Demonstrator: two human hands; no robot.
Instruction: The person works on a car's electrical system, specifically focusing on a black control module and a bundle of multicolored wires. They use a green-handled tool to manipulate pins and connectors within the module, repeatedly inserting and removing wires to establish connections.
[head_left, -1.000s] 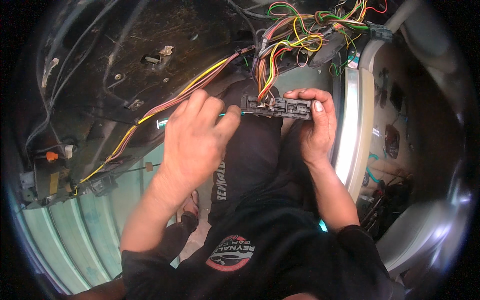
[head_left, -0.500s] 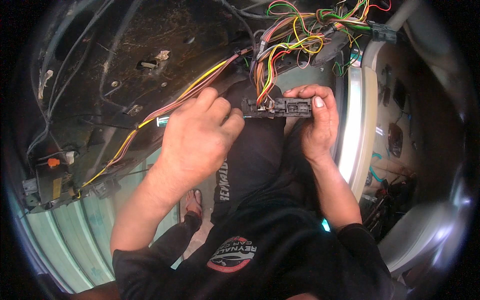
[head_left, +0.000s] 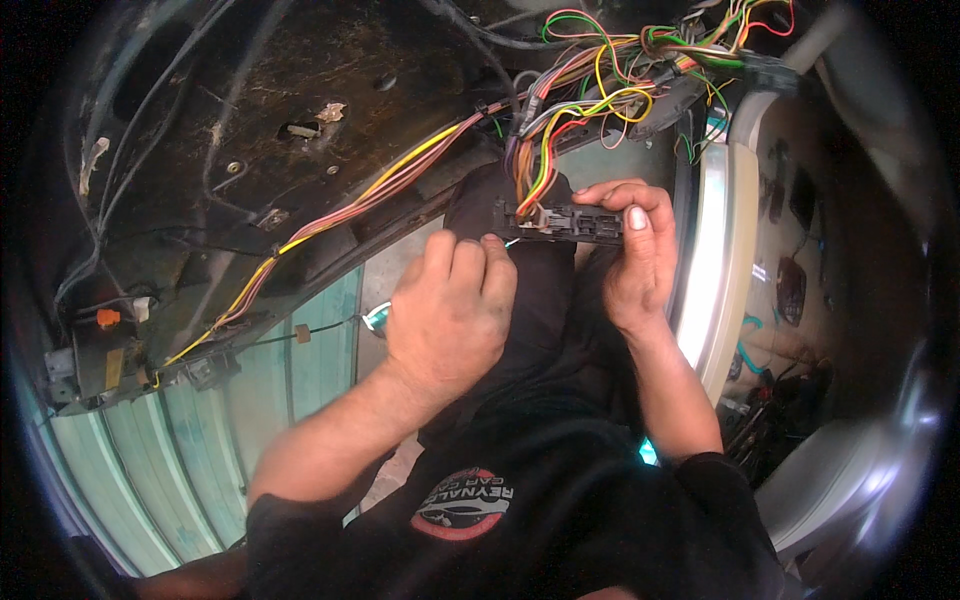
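Note:
My right hand (head_left: 643,255) pinches the end of a long black wiring connector (head_left: 585,222), thumb on its face and fingers behind. Colored wires (head_left: 540,180) in red, yellow, green and brown run down into the connector's left part. Closed around a slim screwdriver (head_left: 377,318), my left hand (head_left: 450,305) sits just below and left of the connector. The tool's clear, teal-tinted handle end sticks out behind the palm, and its thin tip shows by the connector's lower edge. Most of its length is hidden in the fist; whether the tip touches is unclear.
A tangle of loose wires (head_left: 640,60) hangs above, with another dark connector (head_left: 768,72) at its right. A taped wire bundle (head_left: 390,180) crosses the dark metal panel (head_left: 270,80) to the left. At right stands a pale trim edge (head_left: 735,210).
My left hand has moved down and right with the screwdriver, from beside the connector's left end to below it. The connector tilts slightly more; my right hand keeps its hold.

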